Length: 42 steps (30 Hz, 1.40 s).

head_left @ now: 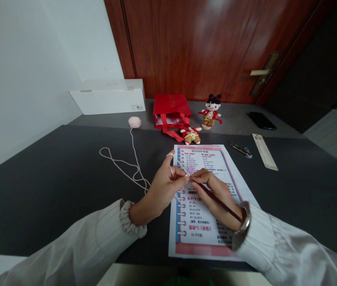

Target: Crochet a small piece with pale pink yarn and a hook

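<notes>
My left hand (164, 184) is closed in a pinch on pale yarn (138, 169), which loops over its raised index finger. Between the fingers of my right hand (216, 196) is a dark crochet hook (222, 203), its tip meeting the small piece of yarn work at my left fingertips. A pink marker or clip (191, 170) shows just above that point. Both hands are over a printed pattern sheet (198, 250). The yarn trails left across the table to a pale pink ball (134, 122).
Behind the sheet are a red gift bag (171, 107), a headless doll body (191, 136) and a finished doll (212, 111). A white box (111, 97) stands back left. On the right lie small scissors (238, 149), a pale packet (264, 152) and a black phone-like object (262, 120).
</notes>
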Each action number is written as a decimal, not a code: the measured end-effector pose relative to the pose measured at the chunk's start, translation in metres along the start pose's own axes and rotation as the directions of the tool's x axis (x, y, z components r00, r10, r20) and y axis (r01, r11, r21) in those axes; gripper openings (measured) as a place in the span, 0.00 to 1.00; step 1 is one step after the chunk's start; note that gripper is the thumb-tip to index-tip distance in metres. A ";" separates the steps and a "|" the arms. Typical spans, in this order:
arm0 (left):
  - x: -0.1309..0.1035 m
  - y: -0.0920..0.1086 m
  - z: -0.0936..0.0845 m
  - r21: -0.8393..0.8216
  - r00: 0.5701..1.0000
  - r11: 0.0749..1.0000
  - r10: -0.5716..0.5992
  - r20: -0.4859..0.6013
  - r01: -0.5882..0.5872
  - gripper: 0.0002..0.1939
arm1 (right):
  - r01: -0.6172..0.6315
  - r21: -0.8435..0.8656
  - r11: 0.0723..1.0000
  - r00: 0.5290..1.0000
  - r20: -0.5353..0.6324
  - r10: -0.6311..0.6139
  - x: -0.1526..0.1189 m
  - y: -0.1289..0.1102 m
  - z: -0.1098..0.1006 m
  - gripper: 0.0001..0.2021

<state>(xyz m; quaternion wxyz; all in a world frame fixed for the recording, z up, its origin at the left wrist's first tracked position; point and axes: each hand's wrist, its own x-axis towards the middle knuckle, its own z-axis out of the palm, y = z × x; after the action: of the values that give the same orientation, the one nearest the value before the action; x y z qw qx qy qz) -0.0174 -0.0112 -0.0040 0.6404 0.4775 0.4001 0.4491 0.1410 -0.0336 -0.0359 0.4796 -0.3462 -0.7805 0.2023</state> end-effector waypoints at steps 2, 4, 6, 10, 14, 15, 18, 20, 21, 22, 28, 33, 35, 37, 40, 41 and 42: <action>0.000 0.000 -0.002 -0.095 0.996 0.992 -0.082 0.042 0.085 0.38 | 0.078 -0.039 0.996 0.997 0.019 -0.077 0.000 0.004 -0.003 0.07; 0.001 0.000 -0.003 -0.173 0.985 0.972 -0.145 0.088 0.158 0.28 | 0.205 -0.127 0.970 0.978 0.065 -0.198 0.000 0.006 -0.007 0.08; 0.002 0.000 -0.004 -0.212 0.976 0.957 -0.175 0.129 0.199 0.19 | 0.301 -0.236 0.924 0.952 0.125 -0.279 -0.001 0.005 -0.009 0.08; 0.002 0.001 -0.002 -0.216 0.980 0.959 -0.165 0.112 0.186 0.18 | 0.331 -0.437 0.836 0.943 0.178 -0.281 -0.002 -0.001 -0.006 0.08; -0.001 0.004 0.004 -0.128 0.999 0.991 -0.042 0.021 0.044 0.40 | 0.242 -0.465 0.851 0.970 0.103 -0.219 -0.002 -0.009 0.002 0.09; -0.001 0.005 0.005 -0.100 1.000 0.995 -0.001 0.010 0.002 0.44 | 0.199 -0.422 0.885 0.980 0.074 -0.185 -0.001 -0.010 0.004 0.09; -0.001 0.005 0.004 -0.039 0.998 0.997 0.061 0.002 -0.061 0.48 | -0.018 -0.156 0.988 0.999 -0.037 0.012 0.000 -0.012 0.008 0.06; 0.000 0.006 0.002 -0.005 0.997 0.997 0.072 -0.023 -0.072 0.48 | -0.181 0.078 0.980 0.975 -0.113 0.189 0.001 -0.012 0.008 0.04; 0.001 0.006 0.001 0.016 0.996 0.997 0.076 -0.036 -0.075 0.48 | -0.250 0.187 0.950 0.952 -0.132 0.277 0.001 -0.012 0.008 0.04; 0.002 0.005 0.000 0.039 0.996 0.996 0.081 -0.046 -0.080 0.48 | -0.303 0.285 0.909 0.926 -0.136 0.351 0.002 -0.011 0.008 0.04; 0.006 0.000 -0.008 0.179 0.987 0.972 0.160 -0.023 -0.154 0.48 | -0.374 0.729 0.573 0.822 -0.026 0.569 0.009 -0.006 0.009 0.09; 0.007 -0.005 -0.014 0.385 0.969 0.894 0.246 0.005 -0.229 0.43 | -0.445 0.779 0.442 0.760 0.067 0.647 0.012 -0.008 0.007 0.08; 0.006 -0.005 -0.015 0.422 0.965 0.872 0.262 0.020 -0.246 0.42 | -0.445 0.620 0.647 0.824 0.001 0.566 0.010 -0.009 0.002 0.07; 0.006 -0.004 -0.015 0.446 0.963 0.857 0.268 0.040 -0.257 0.41 | -0.367 0.378 0.850 0.912 -0.037 0.410 0.007 -0.011 -0.003 0.05; 0.007 -0.003 -0.015 0.482 0.957 0.830 0.284 0.064 -0.279 0.40 | -0.160 0.143 0.977 0.987 0.025 0.158 0.004 -0.013 -0.008 0.04; 0.008 -0.003 -0.015 0.496 0.952 0.817 0.297 0.074 -0.294 0.39 | -0.134 0.121 0.983 0.991 0.044 0.130 0.004 -0.013 -0.008 0.04; 0.008 -0.003 -0.015 0.511 0.946 0.801 0.314 0.085 -0.312 0.39 | -0.154 0.124 0.980 0.988 0.041 0.150 0.004 -0.013 -0.008 0.04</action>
<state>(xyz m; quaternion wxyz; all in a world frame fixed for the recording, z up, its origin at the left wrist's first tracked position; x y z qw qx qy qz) -0.0292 -0.0002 -0.0111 0.4044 0.6905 0.4231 0.4250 0.1424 -0.0397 -0.0209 0.4716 -0.3705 -0.7446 0.2930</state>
